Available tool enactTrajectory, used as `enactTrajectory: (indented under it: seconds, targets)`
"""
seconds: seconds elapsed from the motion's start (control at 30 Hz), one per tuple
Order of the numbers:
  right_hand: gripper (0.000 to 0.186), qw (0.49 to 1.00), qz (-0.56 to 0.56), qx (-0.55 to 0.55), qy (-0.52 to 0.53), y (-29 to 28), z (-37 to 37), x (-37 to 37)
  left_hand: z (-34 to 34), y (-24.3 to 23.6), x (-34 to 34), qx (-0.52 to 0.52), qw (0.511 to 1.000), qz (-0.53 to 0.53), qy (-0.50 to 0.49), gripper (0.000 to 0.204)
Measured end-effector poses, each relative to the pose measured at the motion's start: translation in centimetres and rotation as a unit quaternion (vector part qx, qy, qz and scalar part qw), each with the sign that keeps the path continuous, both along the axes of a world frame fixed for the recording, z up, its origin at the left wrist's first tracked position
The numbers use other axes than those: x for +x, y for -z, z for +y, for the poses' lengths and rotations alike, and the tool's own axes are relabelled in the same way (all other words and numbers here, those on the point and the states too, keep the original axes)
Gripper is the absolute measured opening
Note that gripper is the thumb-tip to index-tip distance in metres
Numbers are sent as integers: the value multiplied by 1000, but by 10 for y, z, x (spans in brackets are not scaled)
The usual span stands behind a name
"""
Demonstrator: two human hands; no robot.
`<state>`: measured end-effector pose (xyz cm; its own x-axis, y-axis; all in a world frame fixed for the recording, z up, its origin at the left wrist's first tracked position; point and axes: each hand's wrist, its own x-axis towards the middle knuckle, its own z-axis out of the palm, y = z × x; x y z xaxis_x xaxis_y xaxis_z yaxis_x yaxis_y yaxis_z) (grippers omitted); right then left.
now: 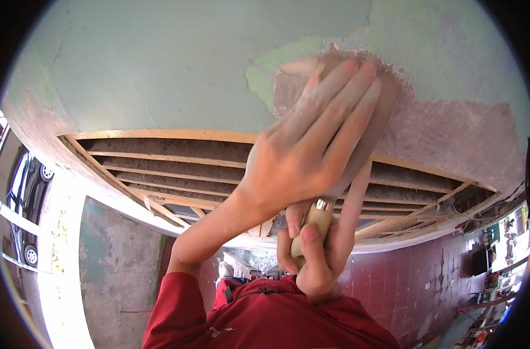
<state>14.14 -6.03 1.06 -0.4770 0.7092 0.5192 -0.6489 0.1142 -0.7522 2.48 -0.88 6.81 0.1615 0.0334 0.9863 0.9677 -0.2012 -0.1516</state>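
Note:
My right hand (320,262) is wrapped round the pale wooden handle (318,218) of a long flat-bladed tool, with a shiny metal collar where handle and blade meet. Its wide grey blade (386,102) runs up to the wall. Across the blade lies my left hand (300,154), fingers stretched out, slightly blurred and dusty, pressing it toward the wall. Around the blade's far end, a brownish bare patch (451,125) breaks through the green paint (177,64) with ragged edges. My left hand hides part of the blade and its tip.
Below the painted wall is a slatted wooden vent frame (177,136) with dark gaps. Reddish floor tiles (399,279) spread at lower right, near cluttered items (497,279). A dark car (26,203) stands outside at left, beyond a worn grey-green panel (116,262).

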Motion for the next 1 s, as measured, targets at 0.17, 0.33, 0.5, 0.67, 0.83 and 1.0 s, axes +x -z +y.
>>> enactTrajectory:
  seconds: [0.17,0.33,0.5,0.67,0.83,1.0]
  targets:
    - [92,1000,-7,8,12,-2,3,1,6,-1,-3,17,1000,17,0,41]
    - [91,1000,16,-9,-10,-1,0,2,3,2,-3,4,1000,20,-8,41]
    - [92,999,35,-8,-11,-8,4,-2,7,-2,-3,22,1000,18,-2,39]
    - [93,1000,7,-24,-16,4,-2,6,3,8,-1,6,1000,21,-13,40]
    - [95,999,29,-16,-29,-7,0,0,4,3,-3,21,1000,13,-1,41]
    - [96,999,15,-37,-20,-1,-4,4,0,11,-2,-9,1000,25,-12,43]
